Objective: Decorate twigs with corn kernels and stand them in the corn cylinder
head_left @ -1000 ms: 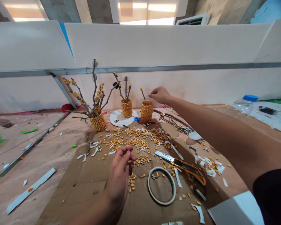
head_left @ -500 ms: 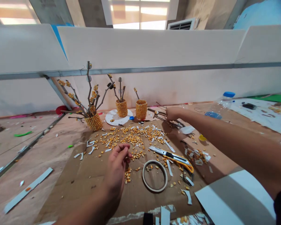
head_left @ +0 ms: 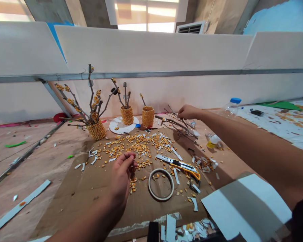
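Observation:
My right hand is stretched out to the back of the work area, fingers pinched on a thin twig at a loose pile of twigs. My left hand hovers over the cardboard with its fingers curled together; whatever is in them, if anything, is hidden. Corn kernels and paper scraps are scattered just beyond it. Three kernel-covered pots stand behind: a leaning one full of branches, a middle one with several sticks, and a right one with a single stick.
A yellow utility knife and a tape roll lie on the cardboard. White paper is at the lower right. A blue-capped plastic bottle stands behind my right forearm. A white panel closes off the back.
My right hand has risen and drawn back from the twig pile, and the twigs there have shifted. My left hand keeps its curled pose. The view has swung slightly to the right.

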`<state>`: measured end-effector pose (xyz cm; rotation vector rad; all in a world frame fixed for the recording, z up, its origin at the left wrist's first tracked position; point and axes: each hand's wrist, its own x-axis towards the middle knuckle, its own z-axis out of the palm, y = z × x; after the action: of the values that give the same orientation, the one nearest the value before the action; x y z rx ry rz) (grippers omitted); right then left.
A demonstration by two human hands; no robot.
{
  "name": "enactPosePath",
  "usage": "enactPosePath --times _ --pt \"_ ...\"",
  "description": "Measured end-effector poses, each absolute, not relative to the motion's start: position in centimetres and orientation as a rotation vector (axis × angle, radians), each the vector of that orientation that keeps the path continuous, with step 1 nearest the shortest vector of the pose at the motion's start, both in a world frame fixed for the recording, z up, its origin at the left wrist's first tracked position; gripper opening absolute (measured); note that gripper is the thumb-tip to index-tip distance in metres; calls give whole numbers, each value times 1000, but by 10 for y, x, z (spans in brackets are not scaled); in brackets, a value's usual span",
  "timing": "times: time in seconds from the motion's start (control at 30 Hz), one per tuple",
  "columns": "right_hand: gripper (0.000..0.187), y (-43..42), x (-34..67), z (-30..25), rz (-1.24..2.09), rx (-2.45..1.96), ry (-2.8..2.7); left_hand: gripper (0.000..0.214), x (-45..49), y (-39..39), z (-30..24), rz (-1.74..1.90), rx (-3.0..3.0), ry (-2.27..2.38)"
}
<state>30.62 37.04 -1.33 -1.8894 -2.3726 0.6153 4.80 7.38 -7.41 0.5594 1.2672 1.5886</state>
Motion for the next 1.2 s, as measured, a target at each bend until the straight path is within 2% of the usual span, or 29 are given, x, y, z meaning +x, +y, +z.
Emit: enactPosePath --times 0.3,0.83,1.0,1.1,1.2 --pt "16 348 306 5 748 -1322 -1946 26 50 75 -77 1572 746 1224" --pt "17 336 326 2 703 -972 -1305 22 48 73 -82 1472 947 1271" --pt "10 284 299 3 899 -891 -1333 26 53 69 -75 1455 1014 1317" --pt "5 237 277 -2 1185 -747 -1391 39 56 64 -67 1447 1059 1319" --pt "9 195 255 -7 1330 -633 -1499 49 61 57 -61 1375 1109 1261"
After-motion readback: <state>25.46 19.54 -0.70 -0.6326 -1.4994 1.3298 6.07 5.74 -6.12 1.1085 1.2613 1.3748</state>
